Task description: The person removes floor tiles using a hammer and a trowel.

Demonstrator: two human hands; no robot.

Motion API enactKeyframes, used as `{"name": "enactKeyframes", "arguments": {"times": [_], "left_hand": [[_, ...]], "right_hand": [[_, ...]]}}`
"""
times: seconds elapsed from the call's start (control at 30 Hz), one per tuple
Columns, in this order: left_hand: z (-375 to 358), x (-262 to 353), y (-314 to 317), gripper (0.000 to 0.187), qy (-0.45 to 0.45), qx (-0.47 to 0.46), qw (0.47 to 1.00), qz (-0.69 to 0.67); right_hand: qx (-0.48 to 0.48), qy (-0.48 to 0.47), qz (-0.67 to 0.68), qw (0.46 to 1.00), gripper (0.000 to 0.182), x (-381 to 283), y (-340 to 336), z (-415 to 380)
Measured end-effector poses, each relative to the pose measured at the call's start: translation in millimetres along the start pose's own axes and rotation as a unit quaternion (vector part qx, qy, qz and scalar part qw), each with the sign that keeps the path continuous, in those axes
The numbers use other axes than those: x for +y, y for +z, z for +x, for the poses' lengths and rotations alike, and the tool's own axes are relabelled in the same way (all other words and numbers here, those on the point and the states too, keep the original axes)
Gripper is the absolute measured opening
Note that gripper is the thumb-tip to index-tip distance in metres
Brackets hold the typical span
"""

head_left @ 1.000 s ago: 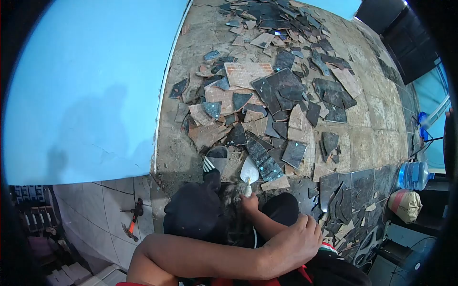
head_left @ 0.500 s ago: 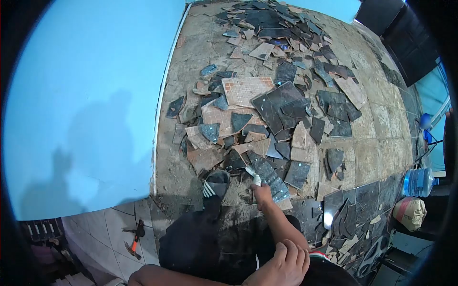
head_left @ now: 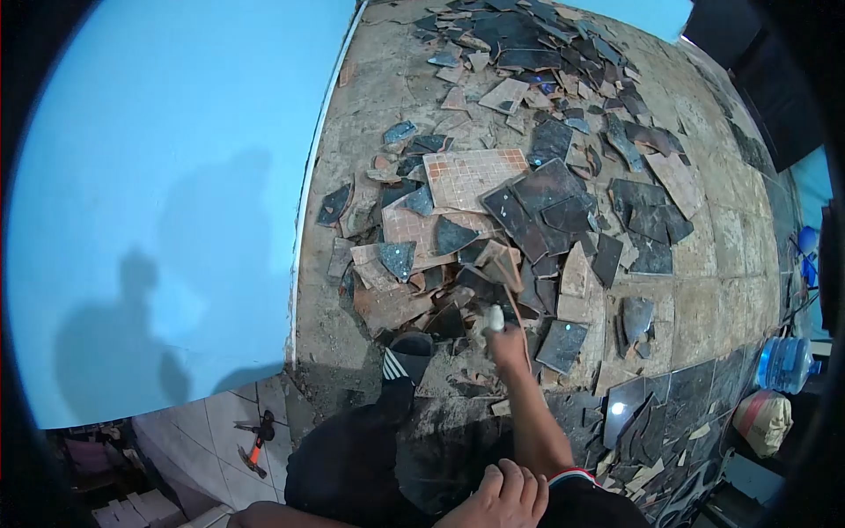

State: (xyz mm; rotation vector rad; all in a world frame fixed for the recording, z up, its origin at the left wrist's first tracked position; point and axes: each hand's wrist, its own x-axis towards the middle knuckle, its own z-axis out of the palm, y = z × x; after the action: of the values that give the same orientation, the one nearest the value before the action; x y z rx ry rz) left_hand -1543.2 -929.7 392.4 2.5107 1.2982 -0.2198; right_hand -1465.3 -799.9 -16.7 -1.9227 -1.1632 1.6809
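My right hand point(head_left: 506, 346) is closed around the white handle of a tool point(head_left: 496, 319); its working end is hidden among the broken tiles. Right beside that hand, a tile piece point(head_left: 518, 312) stands tilted up, its thin brown edge toward me. Dark shards point(head_left: 447, 322) lie between the tool and my left shoe point(head_left: 410, 344). My left hand point(head_left: 500, 499) rests across my body near the right elbow, fingers loosely laid out and holding nothing.
A large heap of broken tiles point(head_left: 528, 57) spreads across the far floor. At left stands a blue wall point(head_left: 202, 176), with an orange-handled hammer point(head_left: 256, 444) on pale tiles below it. A water jug point(head_left: 786, 364) and a sack point(head_left: 760, 422) sit at right.
The dark tile piece by my right hand has tipped up from lying flat onto its edge. My right hand moved slightly right with the tool. The view has shifted a little.
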Motion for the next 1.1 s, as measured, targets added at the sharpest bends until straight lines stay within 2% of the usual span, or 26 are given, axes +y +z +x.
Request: {"name": "enactKeyframes", "arguments": {"times": [0.03,0.13,0.17,0.2,0.27,0.3,0.37,0.4,0.43,0.5,0.6,0.7,0.73,0.77,0.8,0.87,0.9,0.93,1.0,1.03,1.07,1.1], "left_hand": [[3,-3,1,0.042,-0.006,0.000,1.000,0.005],[8,0,8,0.041,-0.008,0.006,1.000,-0.002],[13,-2,12,0.040,-0.012,0.013,1.000,0.003],[16,-2,16,0.040,-0.012,0.021,1.000,0.012],[22,-5,21,0.041,-0.012,0.034,0.999,0.031],[27,-9,15,0.043,-0.016,0.009,1.000,0.013],[34,-16,-2,0.047,-0.022,-0.043,0.998,-0.027],[40,-23,-4,0.049,-0.017,-0.052,0.998,-0.024],[42,-26,-7,0.051,-0.011,-0.067,0.997,-0.028],[47,-29,-9,0.053,-0.004,-0.092,0.995,-0.035],[50,-30,-7,0.054,-0.012,-0.097,0.995,-0.032],[49,-24,-2,0.054,-0.024,-0.081,0.996,-0.027],[47,-22,-3,0.054,-0.025,-0.084,0.996,-0.026],[47,-21,-4,0.054,-0.027,-0.082,0.996,-0.024],[45,-19,-5,0.053,-0.029,-0.078,0.996,-0.024],[36,-14,-7,0.052,-0.032,-0.068,0.997,-0.023],[32,-8,2,0.051,-0.038,-0.039,0.998,0.009],[28,0,17,0.049,-0.044,-0.012,0.998,0.040],[18,13,22,0.047,-0.042,0.027,0.997,0.057],[13,15,13,0.046,-0.037,0.037,0.998,0.039],[6,18,5,0.045,-0.036,0.044,0.998,0.021],[0,23,0,0.044,-0.030,0.032,0.999,0.026]], "right_hand": [[-0.024,0.009,-0.016,1.000,0.031,-34,-16,3],[0.023,-0.013,0.026,0.999,0.033,-47,-38,66],[0.038,-0.028,0.053,0.997,0.034,-71,-45,88],[-0.006,-0.027,0.022,0.999,0.036,-89,-62,112],[0.010,0.010,-0.028,1.000,0.033,-129,-84,155],[0.071,0.042,-0.046,0.995,0.028,-154,-92,177],[0.016,0.012,-0.052,0.998,0.031,-194,-139,243],[-0.057,-0.021,0.119,0.991,0.028,-228,-165,261],[-0.035,0.050,0.253,0.965,0.025,-264,-176,285],[-0.040,0.144,0.192,0.970,0.025,-326,-198,291],[-0.022,0.139,0.221,0.965,0.023,-351,-214,299],[-0.011,0.110,0.218,0.970,0.021,-308,-215,323],[-0.020,0.091,0.211,0.973,0.018,-289,-214,318],[0.017,0.104,0.249,0.963,0.018,-282,-204,291],[0.020,0.055,0.253,0.966,0.018,-262,-204,277],[-0.049,0.028,0.236,0.970,0.021,-216,-207,256],[-0.004,0.020,0.244,0.970,0.022,-208,-195,199],[-0.007,0.029,0.314,0.949,0.019,-182,-192,185],[-0.027,0.012,0.271,0.962,0.019,-133,-191,129],[-0.021,-0.010,0.189,0.982,0.024,-102,-186,105],[0.051,-0.071,0.139,0.986,0.026,-102,-160,45],[0.035,-0.098,0.122,0.987,0.028,-63,-151,31]]}}
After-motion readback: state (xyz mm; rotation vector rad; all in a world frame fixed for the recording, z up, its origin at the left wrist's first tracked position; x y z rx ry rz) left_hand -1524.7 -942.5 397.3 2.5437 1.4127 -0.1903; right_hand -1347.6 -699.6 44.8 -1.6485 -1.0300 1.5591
